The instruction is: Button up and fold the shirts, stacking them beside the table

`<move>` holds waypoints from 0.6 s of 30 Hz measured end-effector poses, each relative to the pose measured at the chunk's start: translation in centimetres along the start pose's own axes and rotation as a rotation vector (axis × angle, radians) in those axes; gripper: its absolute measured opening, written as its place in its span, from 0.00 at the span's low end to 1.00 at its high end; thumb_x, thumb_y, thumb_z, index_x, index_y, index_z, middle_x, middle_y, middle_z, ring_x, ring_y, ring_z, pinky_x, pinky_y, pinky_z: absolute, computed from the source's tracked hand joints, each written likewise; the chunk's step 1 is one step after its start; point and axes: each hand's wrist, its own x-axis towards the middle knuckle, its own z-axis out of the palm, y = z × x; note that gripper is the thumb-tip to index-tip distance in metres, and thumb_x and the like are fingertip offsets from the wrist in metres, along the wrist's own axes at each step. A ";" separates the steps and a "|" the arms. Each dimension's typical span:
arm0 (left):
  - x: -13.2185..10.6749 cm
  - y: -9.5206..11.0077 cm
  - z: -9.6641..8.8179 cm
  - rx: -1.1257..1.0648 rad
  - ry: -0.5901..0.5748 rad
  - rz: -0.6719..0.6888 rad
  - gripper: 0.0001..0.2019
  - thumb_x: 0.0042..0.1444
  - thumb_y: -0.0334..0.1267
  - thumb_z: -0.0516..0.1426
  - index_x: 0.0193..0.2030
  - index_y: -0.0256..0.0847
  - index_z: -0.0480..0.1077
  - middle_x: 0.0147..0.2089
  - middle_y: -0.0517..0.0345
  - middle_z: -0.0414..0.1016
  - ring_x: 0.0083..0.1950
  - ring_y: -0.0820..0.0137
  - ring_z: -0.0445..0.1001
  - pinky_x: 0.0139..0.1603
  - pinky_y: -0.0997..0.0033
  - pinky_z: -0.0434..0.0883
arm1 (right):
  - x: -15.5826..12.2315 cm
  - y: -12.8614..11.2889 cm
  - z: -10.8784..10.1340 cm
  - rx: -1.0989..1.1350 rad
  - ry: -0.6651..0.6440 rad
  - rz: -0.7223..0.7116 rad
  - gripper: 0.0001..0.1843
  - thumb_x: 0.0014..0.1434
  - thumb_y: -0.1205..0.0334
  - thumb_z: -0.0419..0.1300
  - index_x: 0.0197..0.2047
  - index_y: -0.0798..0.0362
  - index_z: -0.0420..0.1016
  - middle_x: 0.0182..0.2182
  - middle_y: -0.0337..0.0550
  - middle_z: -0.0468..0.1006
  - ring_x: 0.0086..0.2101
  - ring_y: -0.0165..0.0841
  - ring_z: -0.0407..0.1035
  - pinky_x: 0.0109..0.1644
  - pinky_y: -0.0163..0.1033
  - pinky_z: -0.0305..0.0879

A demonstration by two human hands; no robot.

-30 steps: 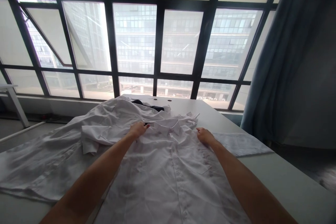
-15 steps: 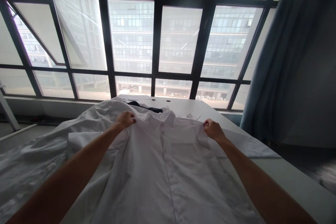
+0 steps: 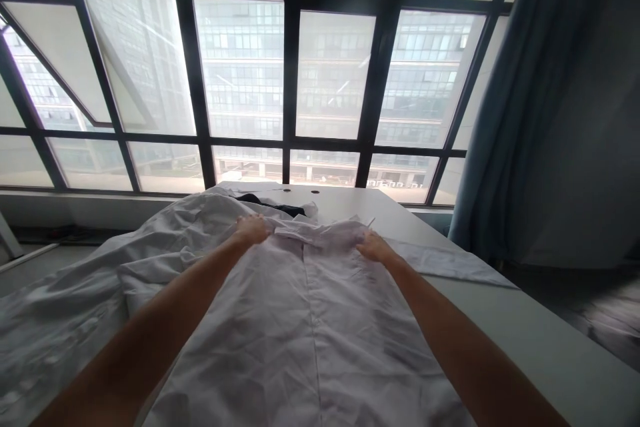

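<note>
A white button-front shirt point(image 3: 310, 320) lies spread out before me, its collar end away from me and its front seam running down the middle. My left hand point(image 3: 253, 229) is closed on the cloth near the left shoulder. On the other side, my right hand point(image 3: 374, 245) grips the right shoulder area. Between them the collar and shoulder cloth is bunched and folded over. Both hands' fingertips are partly hidden in the fabric. One sleeve point(image 3: 450, 263) stretches out to the right across the white table point(image 3: 505, 327).
More white garments point(image 3: 75, 313) are heaped along the left side. Dark cloth point(image 3: 270, 204) shows among them near the far end. A large framed window point(image 3: 330, 80) stands beyond the table, and a blue-grey curtain point(image 3: 520, 127) hangs at the right.
My hands have come closer together, the right one moving left and slightly down. The shirt's collar end has folded and bunched between them, and the chest pocket no longer shows.
</note>
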 end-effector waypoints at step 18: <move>-17.7 0.2 5.4 -0.024 -0.279 0.434 0.33 0.68 0.57 0.38 0.74 0.42 0.46 0.76 0.46 0.36 0.76 0.55 0.37 0.71 0.46 0.39 | -14.8 0.8 1.4 -0.102 -0.257 -0.228 0.34 0.69 0.44 0.39 0.73 0.50 0.49 0.72 0.47 0.43 0.70 0.43 0.36 0.70 0.58 0.35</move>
